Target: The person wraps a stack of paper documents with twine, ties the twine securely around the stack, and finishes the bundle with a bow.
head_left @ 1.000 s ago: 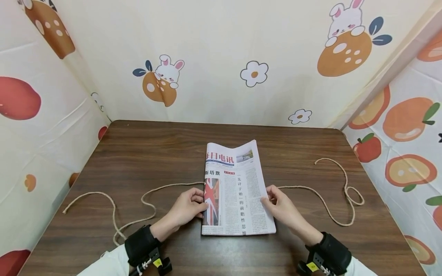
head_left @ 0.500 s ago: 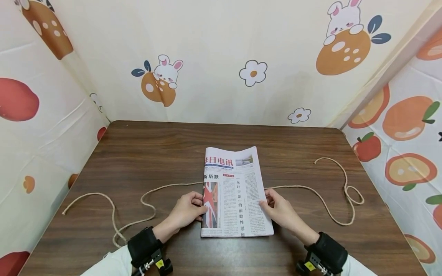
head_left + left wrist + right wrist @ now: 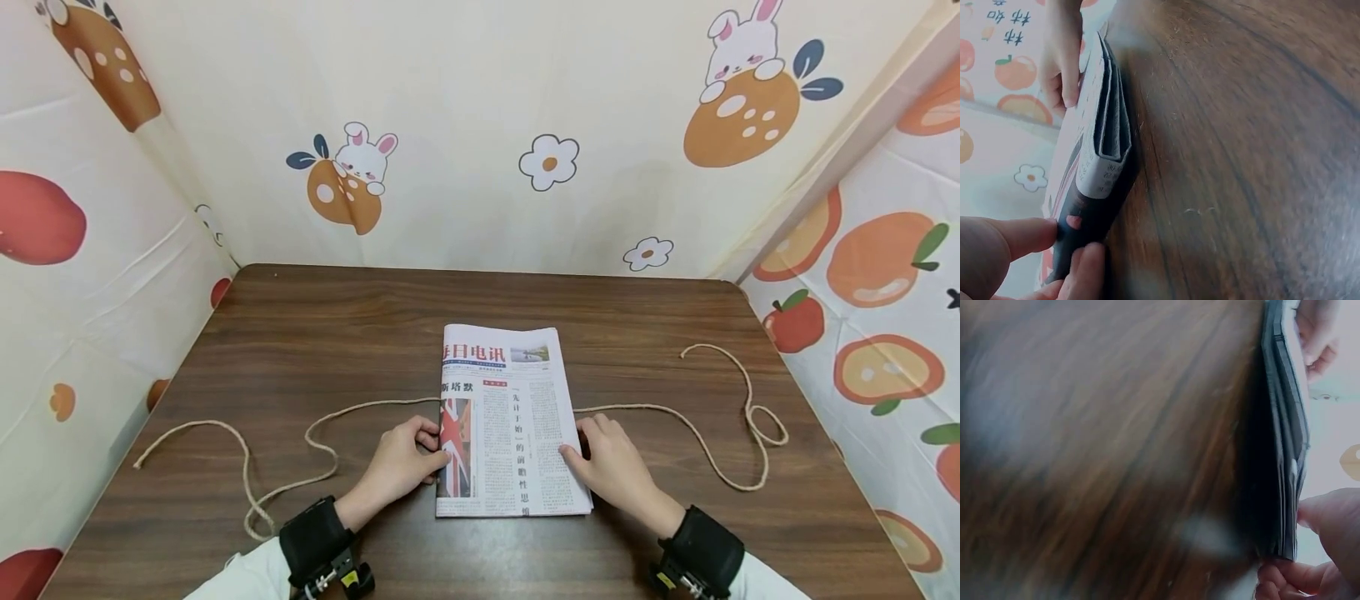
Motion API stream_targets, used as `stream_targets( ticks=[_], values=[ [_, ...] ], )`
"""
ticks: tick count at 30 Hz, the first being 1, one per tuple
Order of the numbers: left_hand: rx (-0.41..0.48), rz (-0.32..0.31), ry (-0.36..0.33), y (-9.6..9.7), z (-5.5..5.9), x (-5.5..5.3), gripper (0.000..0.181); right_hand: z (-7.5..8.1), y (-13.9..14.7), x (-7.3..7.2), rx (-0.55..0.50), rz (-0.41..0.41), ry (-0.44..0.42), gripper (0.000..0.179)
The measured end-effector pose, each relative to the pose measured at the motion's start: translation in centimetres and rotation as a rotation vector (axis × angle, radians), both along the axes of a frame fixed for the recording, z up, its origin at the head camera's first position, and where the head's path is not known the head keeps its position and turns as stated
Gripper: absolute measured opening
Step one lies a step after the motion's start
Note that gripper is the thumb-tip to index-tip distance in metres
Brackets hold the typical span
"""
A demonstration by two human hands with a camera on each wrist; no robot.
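A folded newspaper (image 3: 517, 425) lies in the middle of the table, across a beige rope (image 3: 637, 407) that passes out of sight beneath it. At its left folded edge my left hand (image 3: 401, 462) pinches it, thumb on top and fingers against the side. My right hand (image 3: 618, 467) holds the opposite edge, its thumb on the printed face and its fingers at the side. In the left wrist view the newspaper's (image 3: 1094, 169) layered fold shows between thumb and fingers. The right wrist view shows its stacked layers (image 3: 1285, 425) edge-on.
The rope's left length (image 3: 247, 467) curves and crosses itself near my left wrist. Its right length loops once near the table's right side. Beyond the brown wooden table (image 3: 337, 308) stands a patterned back wall (image 3: 465, 100), with printed sheets on both sides.
The newspaper's far edge has come down and a little toward me, so it lies flatter. Both hands keep their hold, and the right thumb has shifted slightly left.
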State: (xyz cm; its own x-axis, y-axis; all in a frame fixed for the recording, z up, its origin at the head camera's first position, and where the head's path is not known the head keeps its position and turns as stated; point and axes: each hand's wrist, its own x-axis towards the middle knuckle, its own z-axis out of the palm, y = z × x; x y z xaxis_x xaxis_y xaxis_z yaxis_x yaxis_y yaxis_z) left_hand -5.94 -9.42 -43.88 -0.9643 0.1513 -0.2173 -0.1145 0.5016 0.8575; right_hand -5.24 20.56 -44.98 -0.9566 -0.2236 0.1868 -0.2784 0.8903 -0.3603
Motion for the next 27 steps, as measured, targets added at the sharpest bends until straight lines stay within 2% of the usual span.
stream_targets(
  ticks=[6, 8, 13, 17, 21, 24, 27],
  values=[
    [-0.238, -0.017, 0.178, -0.1, 0.4, 0.1, 0.030, 0.1, 0.1, -0.1, 0.052, -0.007, 0.034, 0.036],
    [-0.278, -0.025, 0.214, -0.3, 0.6, 0.3, 0.029, 0.3, 0.3, -0.2, 0.058, 0.004, 0.040, 0.036],
    [-0.334, -0.048, 0.281, -1.2, 1.6, 1.1, 0.025, 1.2, 0.9, -0.7, 0.066, 0.080, 0.078, 0.032],
    [-0.359, -0.102, 0.337, -2.4, 2.4, 1.7, 0.022, 2.0, 1.5, -1.2, 0.069, 0.161, 0.097, 0.029],
    [-0.377, -0.142, 0.415, -3.9, 3.0, 2.2, 0.024, 2.6, 1.9, -1.6, 0.070, 0.205, 0.104, 0.027],
    [-0.422, -0.129, 0.480, -5.4, 3.4, 2.5, 0.026, 2.8, 1.9, -1.7, 0.072, 0.213, 0.114, 0.027],
    [-0.488, -0.101, 0.486, -7.0, 3.7, 2.6, 0.028, 2.8, 2.0, -1.7, 0.071, 0.217, 0.122, 0.028]
  ],
)
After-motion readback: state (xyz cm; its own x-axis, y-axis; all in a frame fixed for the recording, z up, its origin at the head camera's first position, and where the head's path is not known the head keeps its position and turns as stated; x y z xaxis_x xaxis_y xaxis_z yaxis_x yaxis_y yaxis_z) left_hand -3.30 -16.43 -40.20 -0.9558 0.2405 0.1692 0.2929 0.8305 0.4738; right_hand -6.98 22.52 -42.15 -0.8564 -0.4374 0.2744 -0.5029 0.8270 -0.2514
